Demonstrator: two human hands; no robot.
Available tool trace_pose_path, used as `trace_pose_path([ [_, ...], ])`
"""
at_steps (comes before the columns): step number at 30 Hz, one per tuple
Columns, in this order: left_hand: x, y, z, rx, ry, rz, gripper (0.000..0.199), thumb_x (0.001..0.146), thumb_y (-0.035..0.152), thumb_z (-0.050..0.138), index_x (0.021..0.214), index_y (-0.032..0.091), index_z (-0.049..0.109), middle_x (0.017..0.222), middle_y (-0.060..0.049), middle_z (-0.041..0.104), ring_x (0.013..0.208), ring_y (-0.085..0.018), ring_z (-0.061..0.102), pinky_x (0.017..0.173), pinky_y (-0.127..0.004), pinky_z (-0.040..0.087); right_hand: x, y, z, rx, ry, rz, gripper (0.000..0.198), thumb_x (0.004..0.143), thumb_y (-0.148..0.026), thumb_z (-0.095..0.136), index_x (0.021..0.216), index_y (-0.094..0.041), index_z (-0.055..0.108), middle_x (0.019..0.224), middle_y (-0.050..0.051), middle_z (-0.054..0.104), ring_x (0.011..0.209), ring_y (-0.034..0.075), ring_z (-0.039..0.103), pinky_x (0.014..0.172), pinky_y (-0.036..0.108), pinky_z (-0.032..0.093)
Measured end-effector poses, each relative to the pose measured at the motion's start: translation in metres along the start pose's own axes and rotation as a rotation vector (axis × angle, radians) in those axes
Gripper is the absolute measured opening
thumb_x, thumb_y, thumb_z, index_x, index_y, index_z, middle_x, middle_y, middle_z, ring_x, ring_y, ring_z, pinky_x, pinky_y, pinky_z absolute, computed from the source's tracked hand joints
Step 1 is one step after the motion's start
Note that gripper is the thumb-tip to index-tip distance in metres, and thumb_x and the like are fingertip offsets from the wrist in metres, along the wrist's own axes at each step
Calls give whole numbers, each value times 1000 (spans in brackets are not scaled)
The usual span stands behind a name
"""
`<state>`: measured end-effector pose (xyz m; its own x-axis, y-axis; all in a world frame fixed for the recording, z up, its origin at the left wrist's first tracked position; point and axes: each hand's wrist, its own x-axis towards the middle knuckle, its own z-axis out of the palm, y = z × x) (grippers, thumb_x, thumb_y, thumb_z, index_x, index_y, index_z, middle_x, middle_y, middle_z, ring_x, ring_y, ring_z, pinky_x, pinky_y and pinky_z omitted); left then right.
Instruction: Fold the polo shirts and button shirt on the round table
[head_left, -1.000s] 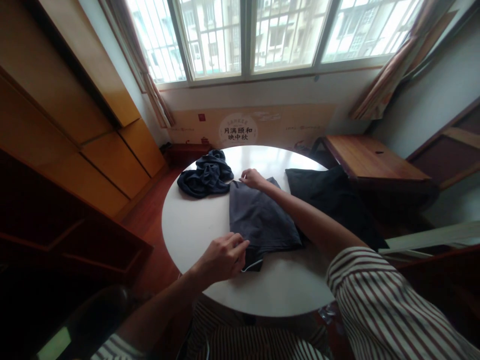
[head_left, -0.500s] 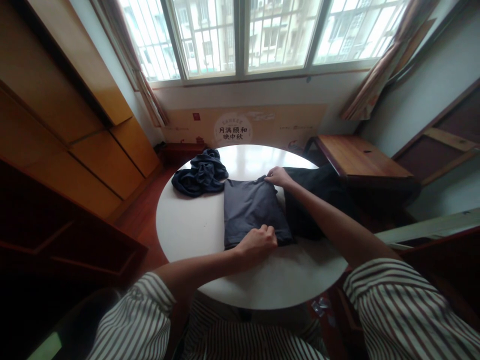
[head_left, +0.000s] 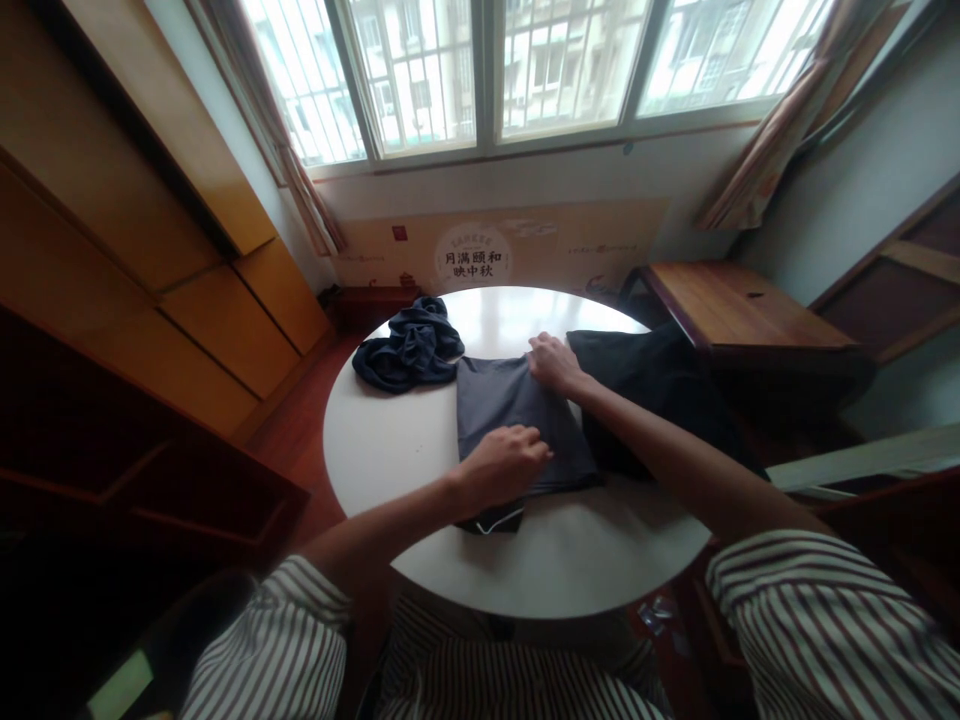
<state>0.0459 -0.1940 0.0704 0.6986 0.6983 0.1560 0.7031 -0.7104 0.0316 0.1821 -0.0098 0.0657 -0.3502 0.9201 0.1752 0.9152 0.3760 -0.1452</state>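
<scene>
A dark grey garment point(head_left: 495, 395) lies folded into a flat, roughly square shape on a round white table point(head_left: 390, 450). A white cord point(head_left: 501, 521) shows on a darker part of it at the near edge. Above the garment's near half is my left hand point(head_left: 506, 462), with its fingers curled closed on the cloth; the fingertips are partly hidden. My right hand point(head_left: 555, 363) is at the far right corner, its fingers closed on the cloth there. Just right of the grey garment lies a flat black cloth point(head_left: 637, 385), partly behind my right forearm.
A crumpled dark navy garment point(head_left: 411, 345) sits at the table's far left. Beyond the table's right edge stands a brown wooden desk point(head_left: 750, 305). Wooden cabinets point(head_left: 217, 330) line the left side, and a barred window is ahead.
My left hand has moved slightly up and away from the near edge, uncovering the white cord. My right hand remains at the far corner, with its fingers turned further over the cloth.
</scene>
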Motion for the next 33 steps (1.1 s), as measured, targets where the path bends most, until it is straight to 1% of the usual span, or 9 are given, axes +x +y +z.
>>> trace_pose_path([
  [3, 3, -54, -2, -19, -16, -190, 35, 102, 21, 33, 117, 11, 63, 117, -15, 66, 111, -23, 62, 99, -36, 48, -32, -28, 12, -48, -64, -155, 47, 101, -29, 36, 140, -7, 53, 142, 22, 53, 130, 30, 50, 108, 40, 38],
  [6, 7, -102, 15, -45, -138, -391, 49, 102, 27, 32, 145, 6, 43, 150, -20, 46, 141, -27, 41, 114, -42, 35, -76, -48, 27, -141, -82, -101, 68, 101, -47, 36, 149, 1, 39, 154, 27, 36, 144, 38, 32, 115, 50, 26],
  [9, 14, -130, 33, -47, -249, -533, 61, 103, 41, 26, 154, 8, 28, 163, -18, 23, 151, -30, 21, 119, -53, 24, -118, -52, 36, -166, -99, -48, 79, 99, -60, 33, 153, -2, 34, 159, 28, 26, 147, 42, 22, 117, 53, 20],
  [12, 22, -142, 41, -22, -250, -595, 63, 103, 45, 22, 156, 11, 25, 165, -17, 16, 153, -31, 15, 119, -60, 17, -143, -46, 37, -129, -98, 58, 84, 96, -66, 36, 156, -8, 30, 160, 28, 22, 145, 47, 25, 113, 58, 25],
  [17, 43, -145, 41, -74, -70, -553, 49, 101, 31, 36, 142, 5, 47, 152, -25, 41, 145, -35, 33, 118, -65, 12, -149, -43, 38, -70, -15, 130, 91, 93, -65, 41, 152, 4, 31, 153, 38, 29, 140, 49, 34, 110, 59, 30],
  [24, 111, -151, 48, -433, 159, -398, 37, 99, 26, 51, 130, 10, 61, 134, -15, 63, 127, -23, 57, 109, -32, 40, -150, -46, 40, 38, 54, 145, 90, 91, -63, 47, 151, 3, 34, 157, 34, 25, 146, 47, 22, 114, 60, 24],
  [28, 141, -161, 58, -560, 183, -429, 38, 93, 28, 64, 122, 5, 67, 112, -15, 74, 103, -22, 68, 93, -29, 51, -153, -44, 30, 72, 108, -132, 66, 95, -46, 50, 151, -10, 42, 162, 21, 23, 151, 37, 17, 119, 57, 18],
  [31, 153, -167, 63, -613, 182, -432, 29, 91, 27, 65, 108, 5, 74, 100, -13, 76, 89, -19, 68, 81, -26, 52, -153, -43, 27, 138, 38, -463, 50, 101, -30, 41, 149, -19, 47, 160, 13, 33, 149, 28, 27, 120, 49, 25],
  [33, 159, -170, 64, -647, 210, -422, 27, 91, 27, 64, 101, 5, 76, 99, -12, 76, 85, -17, 66, 78, -24, 51, -153, -44, 28, 176, -17, -543, 46, 104, -31, 37, 147, -21, 50, 156, 11, 42, 145, 27, 36, 118, 47, 30],
])
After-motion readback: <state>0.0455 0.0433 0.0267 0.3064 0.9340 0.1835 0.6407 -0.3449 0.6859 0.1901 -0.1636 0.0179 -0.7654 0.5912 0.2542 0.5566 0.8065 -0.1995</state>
